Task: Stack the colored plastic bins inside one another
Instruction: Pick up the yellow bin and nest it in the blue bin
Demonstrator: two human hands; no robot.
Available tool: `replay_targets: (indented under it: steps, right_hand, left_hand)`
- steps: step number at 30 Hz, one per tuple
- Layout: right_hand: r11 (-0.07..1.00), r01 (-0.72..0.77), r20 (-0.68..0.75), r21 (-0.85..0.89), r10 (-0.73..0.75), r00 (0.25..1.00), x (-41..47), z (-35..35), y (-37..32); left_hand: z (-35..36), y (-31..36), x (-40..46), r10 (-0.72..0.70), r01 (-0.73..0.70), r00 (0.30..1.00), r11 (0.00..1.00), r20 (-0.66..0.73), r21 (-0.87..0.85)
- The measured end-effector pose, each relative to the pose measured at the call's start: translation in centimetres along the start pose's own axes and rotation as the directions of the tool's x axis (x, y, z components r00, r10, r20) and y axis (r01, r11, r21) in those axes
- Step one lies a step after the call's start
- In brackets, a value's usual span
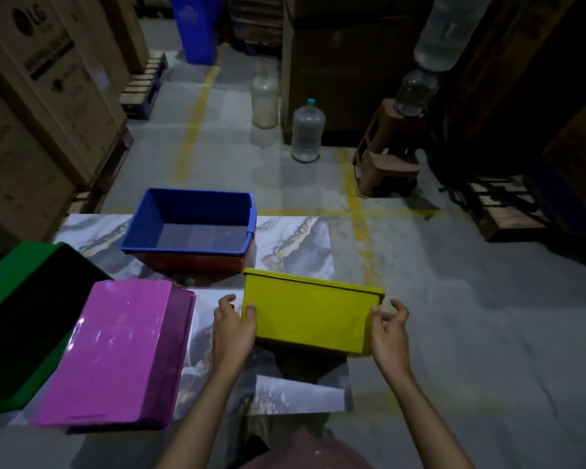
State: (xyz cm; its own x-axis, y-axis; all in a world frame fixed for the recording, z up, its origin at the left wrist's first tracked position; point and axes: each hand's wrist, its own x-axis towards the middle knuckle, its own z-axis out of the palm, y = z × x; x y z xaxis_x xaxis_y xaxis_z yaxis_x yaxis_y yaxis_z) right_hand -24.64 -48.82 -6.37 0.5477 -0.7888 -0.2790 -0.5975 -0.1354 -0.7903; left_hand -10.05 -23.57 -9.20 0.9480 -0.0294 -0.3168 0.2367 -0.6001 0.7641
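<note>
Marbled tabletop (295, 231): a yellow rectangular plastic bin (310, 314) is gripped at its ends by left hand (232, 324) and right hand (388, 328), fingers curled; a blue bin (190, 220) nested in a red bin (197, 264) sits at eleven o'clock.

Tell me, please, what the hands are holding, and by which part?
The yellow bin, tilted, with the left hand and right hand at its two short ends.

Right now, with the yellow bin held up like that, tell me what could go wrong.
1. The yellow bin is pinched only at its two ends by the left hand and right hand, the right with little more than fingertips, so it may slip.
2. The blue bin, already nested in a red bin, sits ahead; a tilted entry could jam on its rim.
3. The pink bin overhangs the table edge nearby and could be knocked off.
</note>
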Motion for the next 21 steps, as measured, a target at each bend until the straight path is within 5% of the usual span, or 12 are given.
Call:
replay_targets:
  steps: [4,9,12,17,21]
  right_hand:
    - [0.991,-0.134,0.016,0.023,0.134,0.991,1.7,0.1,0.1]
    - [0.883,-0.382,0.127,0.275,0.360,0.924,2.1,-0.2,-1.7]
    - [0.747,-0.568,0.241,0.346,0.514,0.823,3.0,-0.3,-0.8]
    - [0.570,-0.775,0.430,0.273,0.648,0.629,4.4,-0.4,2.0]
    - [0.639,-0.745,0.424,0.193,0.630,0.651,6.1,-1.0,2.2]
  left_hand:
    - [0.3,1.9,0.6,0.390,-0.342,0.911,0.896,-0.134,0.283]
    - [1.8,3.8,1.9,0.672,-0.624,0.733,0.604,0.104,0.496]
    - [3.5,4.4,1.9,0.714,-0.711,0.658,0.486,0.239,0.508]
    - [5.3,6.6,2.2,0.701,-0.751,0.633,0.455,0.327,0.479]
    - [5.8,8.3,2.3,0.663,-0.766,0.642,0.570,0.385,0.297]
